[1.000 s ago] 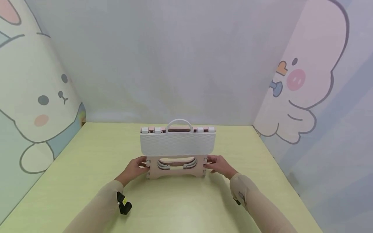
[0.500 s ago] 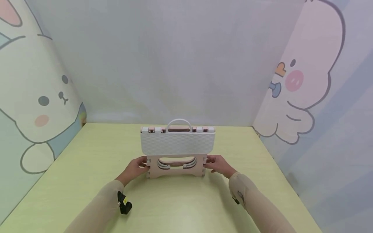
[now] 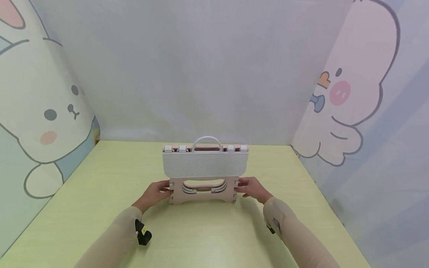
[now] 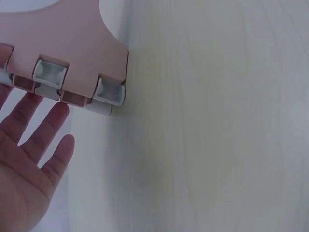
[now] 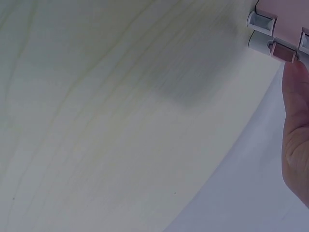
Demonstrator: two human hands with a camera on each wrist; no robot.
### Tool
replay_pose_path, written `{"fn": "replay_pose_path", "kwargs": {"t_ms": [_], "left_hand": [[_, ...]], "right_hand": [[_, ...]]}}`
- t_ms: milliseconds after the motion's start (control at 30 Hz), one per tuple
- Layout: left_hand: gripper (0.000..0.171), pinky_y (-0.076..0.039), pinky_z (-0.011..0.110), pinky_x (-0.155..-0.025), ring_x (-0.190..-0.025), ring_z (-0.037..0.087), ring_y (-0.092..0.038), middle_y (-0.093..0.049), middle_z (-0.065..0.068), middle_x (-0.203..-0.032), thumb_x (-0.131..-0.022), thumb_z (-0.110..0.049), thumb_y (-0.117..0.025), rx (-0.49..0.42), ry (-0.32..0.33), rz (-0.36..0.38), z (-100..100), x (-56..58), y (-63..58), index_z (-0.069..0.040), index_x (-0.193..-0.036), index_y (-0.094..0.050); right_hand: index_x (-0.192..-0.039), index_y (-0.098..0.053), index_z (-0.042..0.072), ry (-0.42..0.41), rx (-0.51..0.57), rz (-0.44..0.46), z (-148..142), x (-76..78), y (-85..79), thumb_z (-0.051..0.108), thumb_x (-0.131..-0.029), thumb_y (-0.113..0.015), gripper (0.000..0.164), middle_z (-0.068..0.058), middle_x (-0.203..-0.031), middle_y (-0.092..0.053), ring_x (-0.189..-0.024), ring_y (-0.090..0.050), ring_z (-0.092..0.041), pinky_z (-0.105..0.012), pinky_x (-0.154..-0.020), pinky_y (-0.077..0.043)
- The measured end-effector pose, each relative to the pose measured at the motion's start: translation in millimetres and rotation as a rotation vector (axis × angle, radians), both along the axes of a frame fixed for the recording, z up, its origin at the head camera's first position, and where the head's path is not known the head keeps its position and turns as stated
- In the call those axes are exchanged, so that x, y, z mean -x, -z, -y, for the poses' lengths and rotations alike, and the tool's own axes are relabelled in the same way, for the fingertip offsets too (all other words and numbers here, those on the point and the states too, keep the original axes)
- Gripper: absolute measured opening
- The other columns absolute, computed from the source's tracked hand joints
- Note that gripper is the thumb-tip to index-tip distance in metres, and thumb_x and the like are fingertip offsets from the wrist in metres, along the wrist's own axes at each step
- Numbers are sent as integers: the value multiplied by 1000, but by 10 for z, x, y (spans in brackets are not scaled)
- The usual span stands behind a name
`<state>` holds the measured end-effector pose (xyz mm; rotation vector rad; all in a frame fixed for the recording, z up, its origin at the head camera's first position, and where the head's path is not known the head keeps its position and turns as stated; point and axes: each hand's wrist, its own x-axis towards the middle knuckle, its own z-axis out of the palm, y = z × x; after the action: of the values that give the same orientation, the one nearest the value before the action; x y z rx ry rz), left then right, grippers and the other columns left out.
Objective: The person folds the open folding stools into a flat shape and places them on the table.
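A folding stool [image 3: 205,165] stands upright mid-table, with a white woven-textured top panel hanging over its front and a white carry handle arched above. Its pink leg panel [image 3: 203,196] has an oval cut-out and hinge knuckles down both sides. My left hand [image 3: 155,194] holds the left hinged edge; in the left wrist view the thumb overlaps the panel's front, and the lower fingers [image 4: 44,133] extend straight toward the edge. On the opposite edge my right hand [image 3: 253,189] grips the leg panel; most of that hand is cut off in the right wrist view.
The pale yellow table [image 3: 204,238] extends on all sides of the stool. A grey-white curtain [image 3: 201,74] closes off the back, and printed panels with a cartoon rabbit [image 3: 43,96] and a pink-cheeked figure [image 3: 362,82] flank the table.
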<state>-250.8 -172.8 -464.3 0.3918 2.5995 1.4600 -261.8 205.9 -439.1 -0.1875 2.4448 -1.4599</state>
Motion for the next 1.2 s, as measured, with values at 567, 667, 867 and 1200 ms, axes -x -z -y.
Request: {"fn": "replay_pose_path", "kwargs": {"t_ms": [567,667,867,1200], "left_hand": [[40,-51,45,-83,-100,35,-62,-61,24,-120,-90,-5,-64,21,-15,23,-6,23,-3,10,-127,-55],[40,-51,44,-83,-100,35,-62,-61,25,-119,-90,-5,-64,25,-8,18,0,27,5,10,-126,-55],[40,-52,44,-83,-102,37,-62,-61,25,-120,-91,-5,-63,11,13,17,19,39,7,10,-127,-55],[38,-51,45,-85,-105,39,-60,-61,26,-120,-92,-6,-62,-4,26,12,32,36,8,11,-125,-55]], "right_hand": [[-129,-56,-5,-7,19,11,25,-27,-19,10,-89,-67,44,-22,-114,-65,-97,-65,-29,-42,-72,-54],[-129,-56,-5,2,17,11,29,-31,-8,11,-89,-67,44,-22,-115,-65,-98,-65,-29,-43,-72,-54],[-127,-58,-5,7,7,7,27,-14,6,10,-88,-68,43,-21,-113,-66,-97,-65,-28,-41,-71,-54],[-125,-60,-6,19,-2,8,34,-6,-16,9,-87,-68,41,-20,-112,-67,-98,-65,-29,-43,-78,-53]]}}
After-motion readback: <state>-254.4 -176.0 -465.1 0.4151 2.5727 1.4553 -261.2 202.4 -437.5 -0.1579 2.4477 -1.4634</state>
